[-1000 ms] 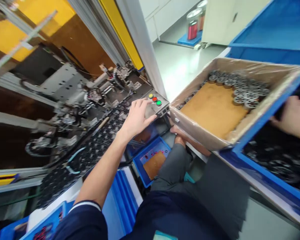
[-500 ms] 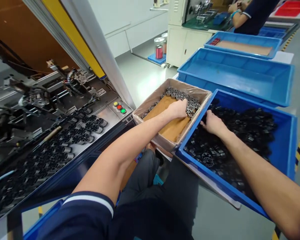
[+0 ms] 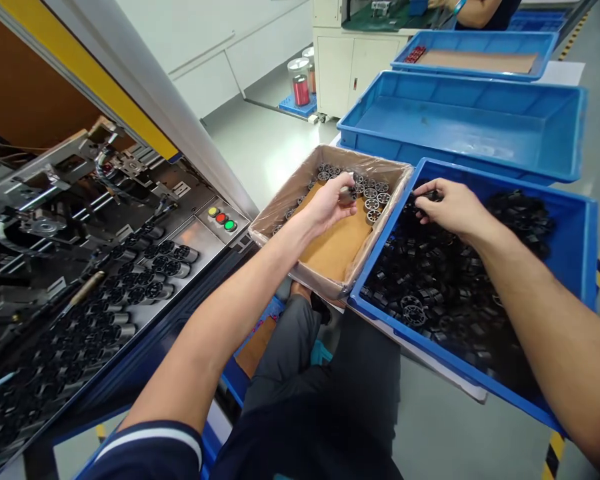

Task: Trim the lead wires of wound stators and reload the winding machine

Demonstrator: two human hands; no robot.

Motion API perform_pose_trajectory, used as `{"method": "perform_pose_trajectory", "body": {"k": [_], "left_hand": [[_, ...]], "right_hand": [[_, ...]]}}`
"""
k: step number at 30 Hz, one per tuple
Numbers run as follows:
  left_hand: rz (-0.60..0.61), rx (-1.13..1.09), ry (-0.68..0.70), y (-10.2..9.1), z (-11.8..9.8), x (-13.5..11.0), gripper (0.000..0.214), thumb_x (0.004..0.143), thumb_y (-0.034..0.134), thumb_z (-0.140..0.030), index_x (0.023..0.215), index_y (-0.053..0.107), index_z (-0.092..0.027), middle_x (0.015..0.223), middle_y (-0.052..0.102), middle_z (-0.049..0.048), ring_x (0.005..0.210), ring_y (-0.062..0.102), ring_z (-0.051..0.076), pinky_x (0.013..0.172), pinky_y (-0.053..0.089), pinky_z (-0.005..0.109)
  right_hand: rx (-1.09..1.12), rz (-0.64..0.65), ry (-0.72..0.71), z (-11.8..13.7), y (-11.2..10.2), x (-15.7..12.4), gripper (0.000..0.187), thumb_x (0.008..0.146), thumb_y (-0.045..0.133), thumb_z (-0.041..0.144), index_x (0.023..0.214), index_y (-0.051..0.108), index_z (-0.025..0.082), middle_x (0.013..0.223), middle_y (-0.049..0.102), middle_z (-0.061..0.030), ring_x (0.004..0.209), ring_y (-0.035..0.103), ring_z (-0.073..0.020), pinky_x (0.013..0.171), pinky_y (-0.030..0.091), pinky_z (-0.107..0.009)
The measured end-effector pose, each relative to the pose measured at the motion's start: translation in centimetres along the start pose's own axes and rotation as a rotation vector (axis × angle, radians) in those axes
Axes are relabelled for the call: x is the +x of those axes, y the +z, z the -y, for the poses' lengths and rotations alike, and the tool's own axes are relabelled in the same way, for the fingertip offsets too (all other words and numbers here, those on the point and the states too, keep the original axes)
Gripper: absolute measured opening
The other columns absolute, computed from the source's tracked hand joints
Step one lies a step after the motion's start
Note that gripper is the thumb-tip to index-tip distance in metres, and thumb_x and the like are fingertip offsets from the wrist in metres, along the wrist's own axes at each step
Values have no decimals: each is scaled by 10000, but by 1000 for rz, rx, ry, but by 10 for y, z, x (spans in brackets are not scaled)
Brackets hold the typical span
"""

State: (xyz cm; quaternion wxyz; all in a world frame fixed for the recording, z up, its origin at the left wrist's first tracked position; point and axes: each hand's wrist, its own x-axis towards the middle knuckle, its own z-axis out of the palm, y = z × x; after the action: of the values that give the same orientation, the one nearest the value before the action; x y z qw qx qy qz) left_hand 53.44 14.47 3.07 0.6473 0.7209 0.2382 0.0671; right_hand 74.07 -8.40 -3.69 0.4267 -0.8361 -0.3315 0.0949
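Your left hand [image 3: 327, 208] inside plastic-lined cardboard box [image 3: 300, 175], fingers curled, pinching small dark slotted ring [image 3: 349, 195]. Rows of grey slotted metal rings [image 3: 373, 200] just beside it, on brown paper sheet [image 3: 336, 245]. Your right hand [image 3: 447, 208] over deep blue plastic crate [image 3: 583, 267], thumb and fingers pinching black slotted ring [image 3: 433, 195], above heap of black rings [image 3: 430, 283]. Box edge touching crate rim. Steel machine plate with three-button panel [image 3: 223, 220] left of box; light blue plastic crate [image 3: 460, 83] beyond.
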Motion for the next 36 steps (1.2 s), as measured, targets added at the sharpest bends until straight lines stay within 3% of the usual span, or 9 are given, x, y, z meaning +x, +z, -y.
{"method": "perform_pose_trajectory", "body": {"k": [2, 4, 8, 12, 15, 19, 25, 32, 36], "left_hand": [[5, -258, 0, 5, -2, -23, 389, 1335, 531, -468, 1100, 707, -212, 1171, 848, 106, 935, 760, 134, 791, 654, 252], [53, -523, -40, 16, 1, -48, 352, 1302, 676, -470, 1103, 749, -188, 1216, 861, 110, 861, 733, 102, 625, 535, 198], [78, -723, -88, 39, 14, -83, 432, 1221, 870, -563, 1069, 790, -166, 1051, 833, 75, 706, 689, 83, 514, 455, 189], [65, -772, -46, 52, 22, -93, 648, 1289, 623, -788, 1119, 800, -188, 772, 634, 21, 584, 581, 110, 492, 452, 219], [15, -714, -51, 55, 23, -92, 814, 1334, 369, -830, 1123, 799, -171, 789, 628, 42, 572, 570, 99, 517, 427, 208], [37, -646, -32, 56, 24, -93, 861, 1328, 350, -857, 985, 712, -154, 820, 654, 59, 603, 610, 95, 553, 449, 200], [18, -672, 49, 54, 28, -94, 735, 1395, 205, -585, 1046, 701, -170, 800, 656, 26, 558, 655, 97, 531, 478, 188], [3, -617, 103, 52, 39, -95, 757, 1292, 481, -883, 1230, 835, -216, 792, 675, 20, 612, 730, 160, 562, 522, 243], [-29, -606, 142, 50, 39, -98, 599, 1340, 501, -725, 1217, 836, -244, 931, 753, 18, 636, 705, 131, 574, 534, 254]], "right_hand": [[114, -55, -75, 19, -1, -7, 165, 977, 906, 204, 1117, 828, 243, 777, 803, 54, 579, 681, -127, 589, 544, -274], [183, -60, -142, 45, 1, -23, 281, 931, 921, 212, 1205, 886, 265, 854, 854, 41, 577, 681, -138, 597, 561, -305], [210, 6, -310, 105, 5, -68, 484, 923, 1012, 340, 1401, 941, 358, 1114, 927, 4, 792, 808, -224, 891, 713, -468], [142, 19, -488, 143, 7, -98, 300, 986, 975, 338, 1280, 922, 367, 1300, 923, -26, 1132, 871, -336, 1003, 718, -548], [63, 74, -562, 148, 9, -101, 268, 988, 926, 261, 1238, 899, 355, 1229, 920, -27, 1103, 857, -337, 1003, 708, -556], [11, 68, -599, 141, 11, -98, 298, 955, 886, 206, 1215, 881, 353, 1213, 916, -23, 1118, 860, -337, 1021, 711, -552], [0, 20, -623, 142, 9, -98, 272, 964, 979, 278, 1220, 902, 322, 1221, 949, -35, 1106, 887, -344, 1020, 715, -535], [-22, 7, -568, 144, 12, -104, 204, 1019, 966, 262, 1196, 914, 351, 1193, 947, 1, 1114, 902, -329, 1051, 694, -522], [-10, 6, -534, 143, 14, -106, 159, 1025, 961, 302, 1159, 885, 339, 1113, 943, 10, 980, 882, -301, 940, 662, -496]]}}
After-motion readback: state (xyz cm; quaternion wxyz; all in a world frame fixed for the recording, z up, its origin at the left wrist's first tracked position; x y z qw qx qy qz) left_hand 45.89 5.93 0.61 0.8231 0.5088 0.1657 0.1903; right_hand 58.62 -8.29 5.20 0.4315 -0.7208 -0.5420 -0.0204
